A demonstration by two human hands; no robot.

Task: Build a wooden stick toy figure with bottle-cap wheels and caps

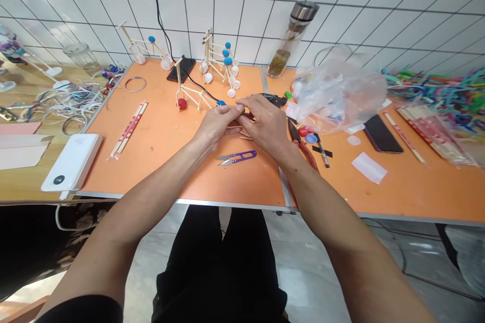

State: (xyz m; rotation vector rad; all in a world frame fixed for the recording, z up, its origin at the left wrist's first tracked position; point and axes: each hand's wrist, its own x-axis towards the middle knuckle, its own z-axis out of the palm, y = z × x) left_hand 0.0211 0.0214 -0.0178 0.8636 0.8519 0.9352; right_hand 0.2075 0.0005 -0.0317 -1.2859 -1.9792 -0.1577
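My left hand (217, 123) and my right hand (265, 123) meet over the orange table (159, 161), fingers pinched together on thin wooden sticks (244, 135) that poke out beneath them. What else sits between the fingers is hidden. Purple thread snips (238, 157) lie on the table just in front of my hands. A stick model with a red cap and a blue cap (189, 96) stands just behind my left hand.
More stick-and-cap models (222, 63) stand at the back by the tiled wall. Wrapped chopsticks (129, 128), a white power bank (71, 161), a glue gun (273, 99), red pliers (303, 144), a plastic bag (337, 93), a phone (382, 133) and a bottle (291, 38) surround the spot.
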